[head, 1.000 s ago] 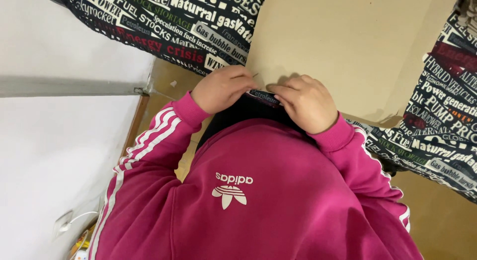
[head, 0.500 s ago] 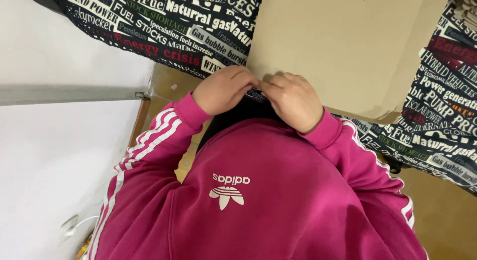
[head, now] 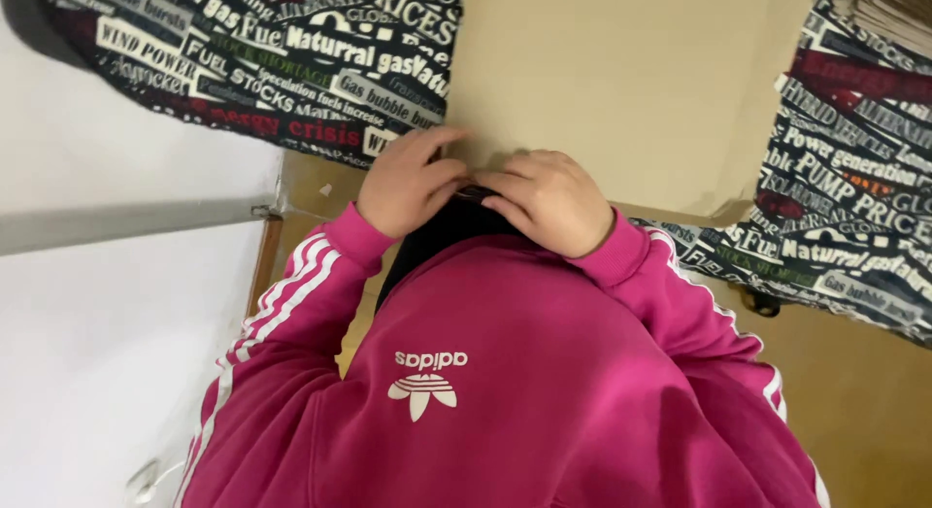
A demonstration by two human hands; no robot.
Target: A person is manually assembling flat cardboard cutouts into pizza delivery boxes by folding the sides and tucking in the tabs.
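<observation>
Two hands meet at the near edge of a flat sheet of tan cardboard [head: 621, 81], which lies on the worktop over a dark cloth printed all over with newspaper-style lettering [head: 291, 71]. The left hand [head: 413, 183] rests with its fingers [head: 437, 139] spread a little apart and stretched forward onto the cardboard's lower left corner, pressing flat rather than gripping. The right hand [head: 553, 202] sits just beside it, its fingers [head: 505, 183] curled together and bent down over a small dark object [head: 474, 192] at the cardboard's near edge; so little of that object shows between the two hands that I cannot tell what it is, nor whether the fingers are truly clamped on it. The cardboard's near edge runs left to right across the view, dipping slightly toward the right, and the sheet carries on up past the top of the frame, so its long axis cannot be told. Both arms are in bright pink sleeves with white stripes [head: 291, 294], and the pink sweatshirt [head: 544, 391] fills the lower half of the view. To the left a grey rail [head: 126, 221] crosses a pale wall, and brown flooring [head: 864, 391] shows at lower right.
</observation>
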